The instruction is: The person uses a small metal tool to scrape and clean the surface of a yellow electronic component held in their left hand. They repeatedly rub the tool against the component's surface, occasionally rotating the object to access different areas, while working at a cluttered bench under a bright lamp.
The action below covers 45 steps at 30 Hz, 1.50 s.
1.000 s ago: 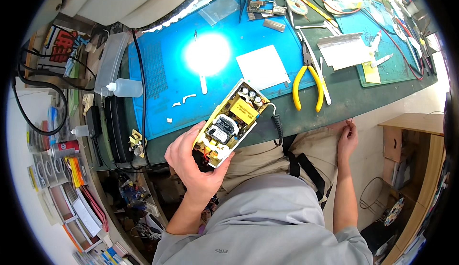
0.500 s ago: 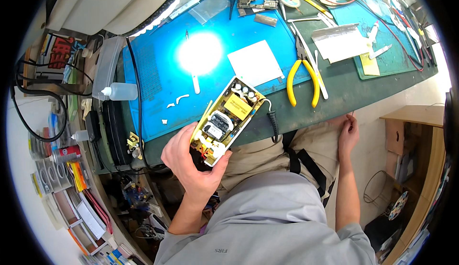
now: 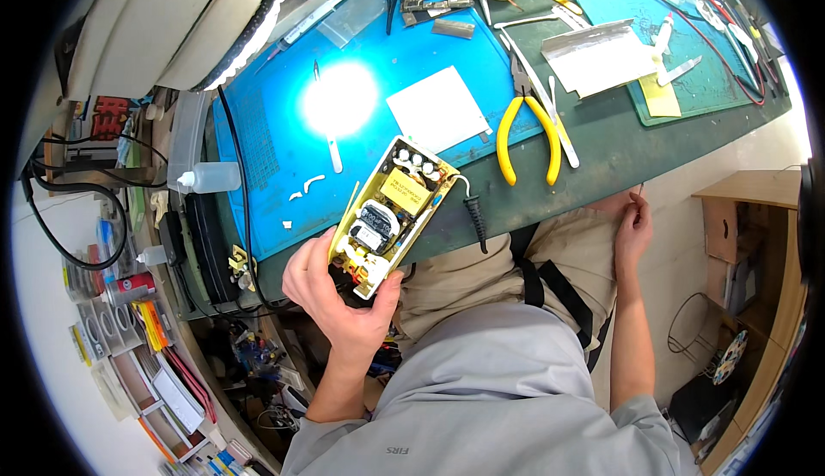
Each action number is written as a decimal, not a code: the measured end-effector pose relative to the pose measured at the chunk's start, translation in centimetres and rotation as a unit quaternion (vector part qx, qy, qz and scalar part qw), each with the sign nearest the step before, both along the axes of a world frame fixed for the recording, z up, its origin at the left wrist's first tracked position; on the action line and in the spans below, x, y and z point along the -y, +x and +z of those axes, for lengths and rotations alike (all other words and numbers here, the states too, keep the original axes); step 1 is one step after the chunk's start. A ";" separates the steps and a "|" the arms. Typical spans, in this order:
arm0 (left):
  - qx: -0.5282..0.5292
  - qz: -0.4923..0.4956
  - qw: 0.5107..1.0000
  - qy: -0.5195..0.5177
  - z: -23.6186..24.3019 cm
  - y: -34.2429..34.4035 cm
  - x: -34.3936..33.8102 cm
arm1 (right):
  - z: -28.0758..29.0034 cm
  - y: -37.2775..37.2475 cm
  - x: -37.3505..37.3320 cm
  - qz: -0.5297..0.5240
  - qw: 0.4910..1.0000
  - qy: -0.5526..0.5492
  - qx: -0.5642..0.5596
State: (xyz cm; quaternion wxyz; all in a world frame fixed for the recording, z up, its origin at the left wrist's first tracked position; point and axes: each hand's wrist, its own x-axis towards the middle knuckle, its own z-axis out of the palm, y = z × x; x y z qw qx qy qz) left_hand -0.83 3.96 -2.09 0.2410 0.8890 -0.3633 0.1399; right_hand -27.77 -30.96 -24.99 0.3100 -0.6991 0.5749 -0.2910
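My left hand [image 3: 341, 304] grips the lower end of an opened power adapter [image 3: 388, 212], fingers on one side and thumb on the other. Inside its white case show a yellow transformer, a black capacitor and several small parts. A short black cable strain relief [image 3: 475, 221] hangs from its upper right side by a pale wire. The adapter is tilted, held over the bench's front edge. Down by my right thigh, my right hand [image 3: 634, 228] is closed with its fingertips together. A thin dark tip pokes up from them, too small to name.
Yellow-handled cutters [image 3: 513, 143] lie right of a white square sheet [image 3: 438, 111] on the blue mat [image 3: 284, 210]. A bent metal plate [image 3: 597, 57] sits farther right. At left stand a squeeze bottle [image 3: 212, 178] and black cable; a lamp [image 3: 180, 21] overhangs the back left.
The whole view has shifted slightly, with bench things appearing farther left. My left hand still holds the adapter at nearly the same tilt. My right hand stays low and closed.
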 end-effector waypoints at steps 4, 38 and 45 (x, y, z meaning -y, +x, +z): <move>0.000 0.004 1.000 0.001 0.0 0.0 -0.1 | 0.1 0.1 0.0 0.001 1.000 -0.010 -0.001; 0.002 -0.029 0.998 -0.058 -0.6 0.2 -0.1 | -0.6 0.0 0.1 0.023 0.999 -0.043 0.004; 0.011 -0.020 0.998 -0.061 -0.4 0.2 0.2 | -0.7 -0.3 0.2 0.026 0.999 -0.040 -0.001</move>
